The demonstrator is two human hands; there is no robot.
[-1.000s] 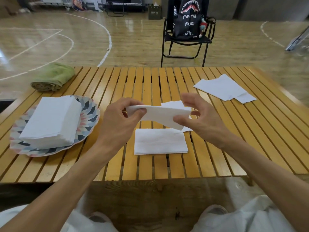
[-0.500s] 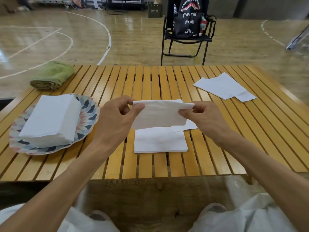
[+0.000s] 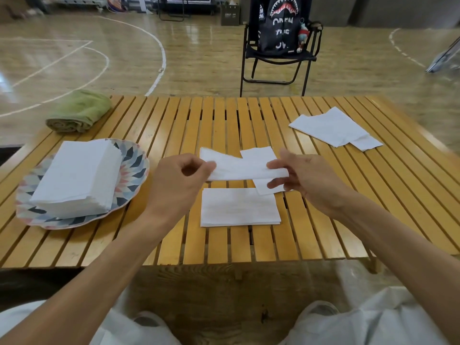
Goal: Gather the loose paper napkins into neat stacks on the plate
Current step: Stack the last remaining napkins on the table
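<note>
A white paper napkin (image 3: 239, 166) hangs just above the table's middle, stretched between both hands. My left hand (image 3: 179, 180) pinches its left end and my right hand (image 3: 306, 178) pinches its right end. Right below lies a small flat pile of napkins (image 3: 239, 207), with another loose napkin (image 3: 263, 188) partly hidden behind the held one. A thick neat stack of napkins (image 3: 77, 175) rests on the patterned plate (image 3: 134, 175) at the left. More loose napkins (image 3: 331, 128) lie at the far right of the table.
A rolled green towel (image 3: 79, 112) lies at the table's far left corner. Beyond the slatted wooden table (image 3: 174, 125) stands a black folding chair (image 3: 278, 56) with a dark bag on it, on a gym floor.
The held napkin, upright and facing me half a second ago, has tipped down to a flatter, narrower band. Both hands stayed at its ends above the small pile.
</note>
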